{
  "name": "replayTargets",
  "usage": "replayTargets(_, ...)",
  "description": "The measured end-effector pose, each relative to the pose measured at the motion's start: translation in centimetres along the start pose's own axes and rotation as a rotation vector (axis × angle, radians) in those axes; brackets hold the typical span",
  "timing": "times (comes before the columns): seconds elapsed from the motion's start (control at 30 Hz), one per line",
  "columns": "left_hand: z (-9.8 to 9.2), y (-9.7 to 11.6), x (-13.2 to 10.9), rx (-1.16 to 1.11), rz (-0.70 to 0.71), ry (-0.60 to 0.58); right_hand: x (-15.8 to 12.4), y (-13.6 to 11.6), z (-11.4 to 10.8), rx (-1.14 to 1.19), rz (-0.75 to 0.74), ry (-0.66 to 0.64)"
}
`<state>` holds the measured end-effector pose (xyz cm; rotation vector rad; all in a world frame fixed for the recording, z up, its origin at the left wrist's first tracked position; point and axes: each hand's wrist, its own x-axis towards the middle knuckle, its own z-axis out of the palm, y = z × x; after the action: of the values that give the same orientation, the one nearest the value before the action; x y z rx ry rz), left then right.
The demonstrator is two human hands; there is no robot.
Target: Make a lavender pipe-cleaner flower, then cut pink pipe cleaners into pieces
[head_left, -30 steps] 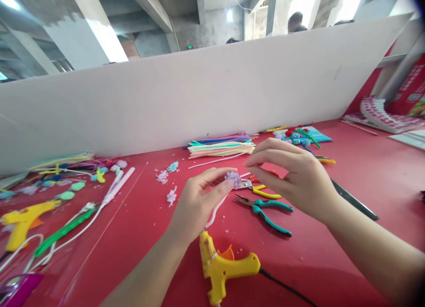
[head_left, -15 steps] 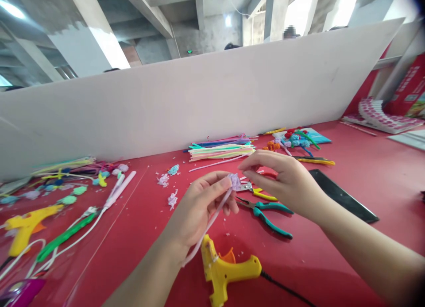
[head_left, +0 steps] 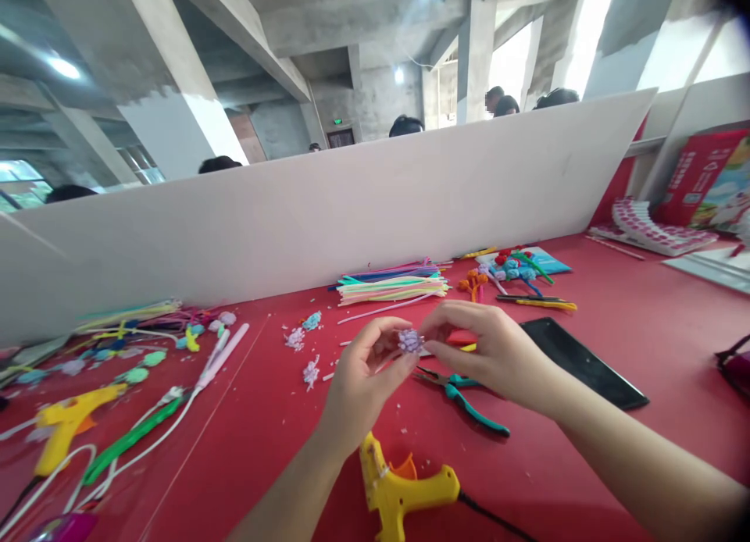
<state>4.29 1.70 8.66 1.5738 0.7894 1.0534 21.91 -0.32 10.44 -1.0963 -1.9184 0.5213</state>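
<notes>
A small lavender pipe-cleaner ball is pinched between the thumb and fingers of my left hand, above the middle of the red table. From the other side, my right hand has its thumb and index fingertips closed at the ball's right edge. The ball's stem is mostly hidden by my left hand. Just below my right hand lie teal-handled pliers, with a red-and-yellow-handled tool partly covered behind them. A yellow glue gun lies on the table nearest me.
Pipe cleaners lie bundled by the white partition. Lavender and blue fuzzy scraps sit left of my hands. A black phone-like slab lies right. Another yellow glue gun, a green tool and cords occupy the left.
My left hand has turned the lavender ball so its top faces me, and the stem has swung out of sight. My right fingers have come in to the ball. The camera view has tilted upward.
</notes>
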Motion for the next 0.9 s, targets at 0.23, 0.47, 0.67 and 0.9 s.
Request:
replayTargets(0.23, 0.0, 0.2, -1.1, -0.035, -0.034, 0.054, -0.6, -0.6, 1.2, -0.001, -0.048, 0.122)
replayTargets(0.47, -0.2, 0.0, -3.0, -0.237, -0.176, 0.059, -1.8, 0.9, 2.0, -0.286, -0.234, 0.303)
replayTargets(0.67, 0.5, -1.5, -4.4, -0.486, -0.291, 0.027, -3.3, 2.2, 4.3, -0.522, -0.435, 0.235)
replayTargets(0.9, 0.6, -3.4, -4.7, -0.278, -0.286, 0.124, -4.2, 2.3, 5.7, -0.542, -0.459, 0.22)
